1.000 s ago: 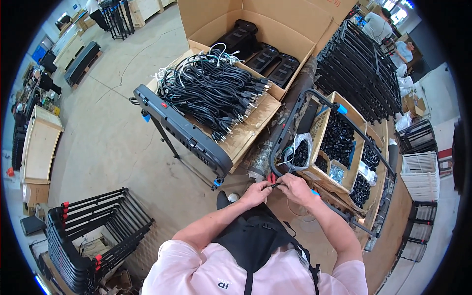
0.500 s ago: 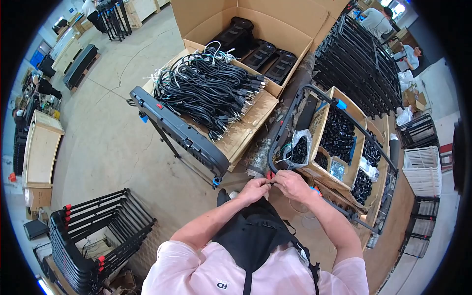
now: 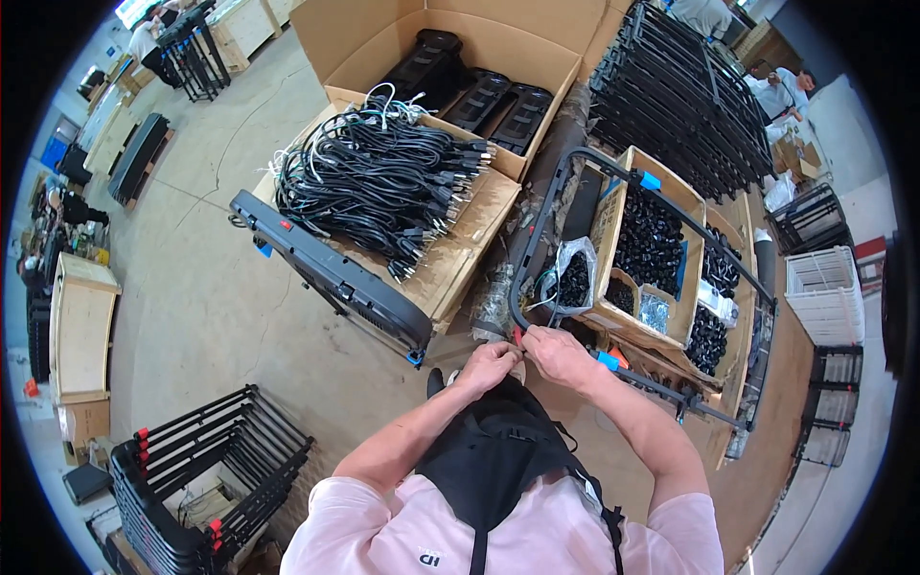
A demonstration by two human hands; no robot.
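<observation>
My left hand (image 3: pixel 491 367) is closed in a pinch in front of my black apron (image 3: pixel 489 446). Whatever lies between its fingertips is too small to make out. Close beside it on the right, my right hand (image 3: pixel 561 356) is closed at the near corner of a black tubular frame (image 3: pixel 526 261), by a small red part (image 3: pixel 517 336). Its fingers hide what they hold. The frame leans over a cardboard box (image 3: pixel 625 330) of small black parts and has blue pieces (image 3: pixel 650 181) on its tubes.
Left of my hands stands a long black panel (image 3: pixel 331 273) on legs. Behind it, a bundle of black cables (image 3: pixel 374 182) lies on cardboard. A large carton (image 3: pixel 355 43) holds black moulded covers (image 3: pixel 474 101). Stacked black frames (image 3: pixel 671 91) stand far right; more frames (image 3: pixel 206 470) sit near left.
My view has shifted, so the surroundings sit further left. My right hand has turned and now lies closer to the frame's corner and red part. Both hands stay near each other.
</observation>
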